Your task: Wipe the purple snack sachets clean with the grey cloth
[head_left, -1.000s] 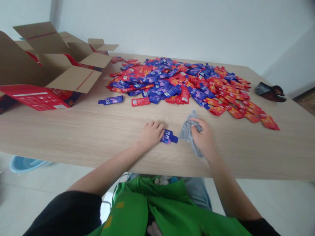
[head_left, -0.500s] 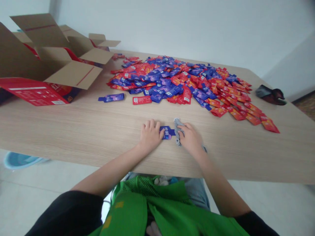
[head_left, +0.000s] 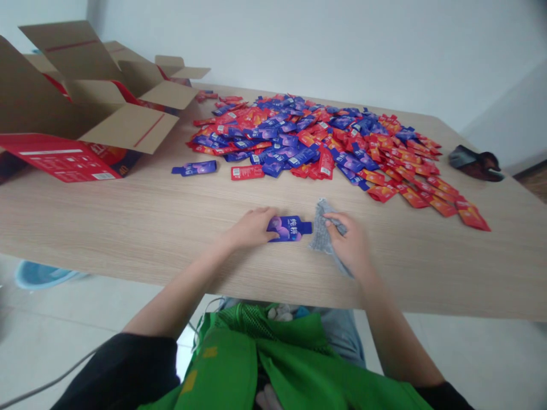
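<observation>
A blue-purple sachet [head_left: 289, 228] with white lettering lies flat on the wooden table [head_left: 128, 228] near its front edge. My left hand [head_left: 250, 228] pins the sachet's left end down with its fingertips. Just right of the sachet, my right hand [head_left: 348, 245] grips a crumpled grey cloth [head_left: 322, 233] that rests on the table, touching or almost touching the sachet's spout end. Behind both hands spreads a big heap of red and blue sachets [head_left: 316, 142].
Open cardboard boxes [head_left: 85, 108] with red printed sides stand at the far left. A lone blue sachet [head_left: 194, 168] and a red sachet [head_left: 247, 172] lie in front of the heap. A dark object [head_left: 476, 162] sits at the right edge. A green bag [head_left: 265, 364] is on my lap.
The left hand slid back to the sachet's left end, uncovering more of it. The right hand with the cloth moved off the sachet's right end and the cloth spread wider.
</observation>
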Demonstrator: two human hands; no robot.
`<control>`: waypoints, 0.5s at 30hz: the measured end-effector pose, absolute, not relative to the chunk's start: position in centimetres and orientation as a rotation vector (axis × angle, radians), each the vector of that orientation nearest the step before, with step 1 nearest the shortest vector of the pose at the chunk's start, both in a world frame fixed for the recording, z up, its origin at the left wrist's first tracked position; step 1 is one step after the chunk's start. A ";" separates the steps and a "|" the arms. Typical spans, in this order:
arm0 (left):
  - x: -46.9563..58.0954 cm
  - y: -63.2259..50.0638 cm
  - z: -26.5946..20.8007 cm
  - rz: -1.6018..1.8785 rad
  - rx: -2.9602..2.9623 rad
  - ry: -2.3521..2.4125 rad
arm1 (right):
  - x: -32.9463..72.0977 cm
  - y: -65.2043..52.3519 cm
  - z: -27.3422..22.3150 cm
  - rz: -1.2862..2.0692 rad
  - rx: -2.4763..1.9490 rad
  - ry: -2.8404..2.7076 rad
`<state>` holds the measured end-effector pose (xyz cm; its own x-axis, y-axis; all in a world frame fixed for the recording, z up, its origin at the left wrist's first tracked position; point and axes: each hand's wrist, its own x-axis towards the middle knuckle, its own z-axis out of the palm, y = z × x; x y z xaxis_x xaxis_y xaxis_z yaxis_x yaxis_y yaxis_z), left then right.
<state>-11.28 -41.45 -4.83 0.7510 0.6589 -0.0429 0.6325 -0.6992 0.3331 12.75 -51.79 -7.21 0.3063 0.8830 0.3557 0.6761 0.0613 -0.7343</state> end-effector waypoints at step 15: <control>-10.3 -51.4 -7.8 0.331 2.755 1.251 | 13.1 -54.3 -6.5 0.160 -1.737 -1.456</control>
